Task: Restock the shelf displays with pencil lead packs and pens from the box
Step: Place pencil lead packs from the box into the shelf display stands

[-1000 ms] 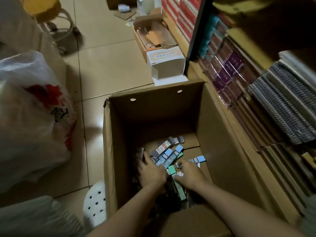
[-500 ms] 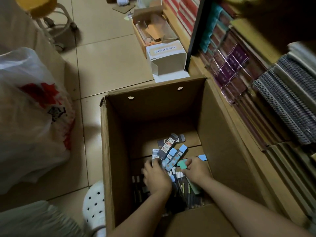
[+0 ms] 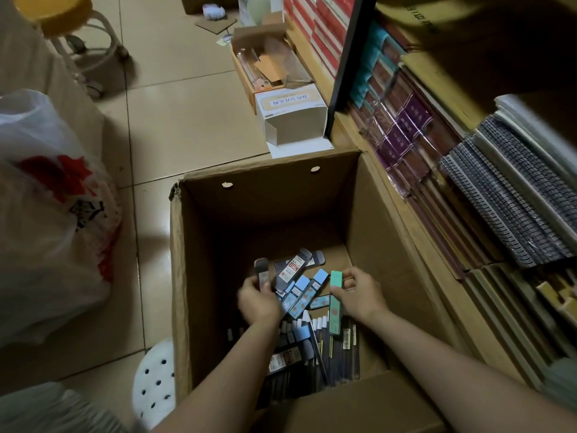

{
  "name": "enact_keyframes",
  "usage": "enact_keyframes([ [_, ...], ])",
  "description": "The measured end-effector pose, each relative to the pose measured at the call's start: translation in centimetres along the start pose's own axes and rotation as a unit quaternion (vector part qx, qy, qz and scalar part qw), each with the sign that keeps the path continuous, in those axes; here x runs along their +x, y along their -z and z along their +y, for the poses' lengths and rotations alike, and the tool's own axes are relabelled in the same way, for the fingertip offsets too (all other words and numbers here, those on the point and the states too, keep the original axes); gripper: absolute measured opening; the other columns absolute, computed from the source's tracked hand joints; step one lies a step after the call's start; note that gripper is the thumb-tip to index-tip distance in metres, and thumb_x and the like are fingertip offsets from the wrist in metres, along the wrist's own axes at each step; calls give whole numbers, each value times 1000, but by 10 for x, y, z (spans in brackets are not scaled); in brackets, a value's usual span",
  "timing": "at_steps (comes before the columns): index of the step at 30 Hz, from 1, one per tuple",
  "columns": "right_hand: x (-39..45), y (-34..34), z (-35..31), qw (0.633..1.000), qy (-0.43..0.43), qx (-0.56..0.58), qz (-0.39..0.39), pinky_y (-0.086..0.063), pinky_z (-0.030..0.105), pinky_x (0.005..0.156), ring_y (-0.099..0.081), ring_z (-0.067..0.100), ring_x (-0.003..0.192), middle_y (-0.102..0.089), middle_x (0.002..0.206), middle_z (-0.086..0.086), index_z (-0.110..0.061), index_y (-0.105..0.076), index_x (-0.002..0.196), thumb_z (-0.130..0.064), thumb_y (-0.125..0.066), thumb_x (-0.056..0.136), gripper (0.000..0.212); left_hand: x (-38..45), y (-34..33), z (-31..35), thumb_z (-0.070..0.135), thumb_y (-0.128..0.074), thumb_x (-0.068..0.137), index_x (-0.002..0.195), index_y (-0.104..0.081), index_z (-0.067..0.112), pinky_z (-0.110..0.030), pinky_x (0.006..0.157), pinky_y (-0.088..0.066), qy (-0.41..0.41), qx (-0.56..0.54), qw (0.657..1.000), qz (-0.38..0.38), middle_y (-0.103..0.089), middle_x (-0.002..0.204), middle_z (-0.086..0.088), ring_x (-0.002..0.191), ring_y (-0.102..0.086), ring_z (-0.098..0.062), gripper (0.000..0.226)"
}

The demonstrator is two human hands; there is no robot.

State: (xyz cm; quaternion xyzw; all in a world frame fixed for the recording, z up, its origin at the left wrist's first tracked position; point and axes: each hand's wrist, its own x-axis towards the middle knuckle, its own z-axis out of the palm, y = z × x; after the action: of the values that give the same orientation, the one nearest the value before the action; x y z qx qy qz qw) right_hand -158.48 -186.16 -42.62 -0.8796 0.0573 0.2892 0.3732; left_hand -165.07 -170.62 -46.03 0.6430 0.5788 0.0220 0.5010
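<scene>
Early stage — left hand (image 3: pixel 259 303) grips a grey lead pack (image 3: pixel 261 273), right hand (image 3: pixel 359 295) pinches a green lead pack (image 3: pixel 336 279); both inside cardboard box (image 3: pixel 368 232) — most packs and pens (image 3: pixel 327 345) unshelved

Both bare forearms enter from the bottom edge of the frame and converge toward the lower centre, reaching downward. The left hand (image 3: pixel 259 303) sits left of centre, back of the hand up, its fingers curled and thumb pressed in a pinch at the fingertips. The right hand (image 3: pixel 359 296) lies just to its right, slightly higher, wrist bent, with thumb and curled fingers closed in a grip. The two hands are near each other but apart.
</scene>
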Motion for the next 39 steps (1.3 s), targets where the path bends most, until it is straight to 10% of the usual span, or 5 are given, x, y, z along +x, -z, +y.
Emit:
enact_keyframes([
  [13, 16, -11, 8, 997, -25, 57, -35, -59, 34, 75, -69, 16, 86, -69, 89, 1, -20, -56, 97, -11, -67, 90, 16, 28, -29, 8, 26, -70, 87, 103, -71, 16, -27, 94, -39, -300, 271, 905, -133, -49, 126, -1, 115, -43, -19, 19],
  [22, 7, -15, 12, 997, -28, 63, -36, -49, 19, 52, -67, 13, 76, -70, 90, 6, -12, -59, 104, -12, -67, 90, 16, 26, -25, 15, 20, -71, 85, 91, -64, 20, -21, 70, -46, -282, 249, 904, -204, -62, 105, -1, 89, -56, -11, 10],
  [27, -13, 2, 0, 999, 9, 47, -5, -60, 35, 70, -68, 18, 84, -66, 97, 6, -19, -51, 111, -11, -67, 90, 28, 18, 3, 42, 20, -69, 87, 86, -61, 21, -29, 68, -56, -224, 127, 929, -265, -64, 101, -4, 88, -63, -17, 9],
  [32, -44, 25, -32, 994, 98, -50, 0, -61, 35, 65, -68, 15, 84, -65, 103, -1, -27, -46, 108, -20, -65, 91, 26, -3, 45, 78, 14, -64, 91, 95, -59, 12, -50, 85, -56, -202, 116, 900, -367, -65, 106, -15, 96, -67, -30, 6],
  [39, -95, 104, -114, 965, 229, -95, 83, -58, 33, 76, -63, 13, 90, -60, 104, -2, -23, -47, 111, -19, -70, 88, 33, -62, 93, 166, 17, -63, 91, 101, -58, 16, -24, 64, -56, -297, 200, 826, -436, -63, 102, -7, 87, -64, -15, 11],
])
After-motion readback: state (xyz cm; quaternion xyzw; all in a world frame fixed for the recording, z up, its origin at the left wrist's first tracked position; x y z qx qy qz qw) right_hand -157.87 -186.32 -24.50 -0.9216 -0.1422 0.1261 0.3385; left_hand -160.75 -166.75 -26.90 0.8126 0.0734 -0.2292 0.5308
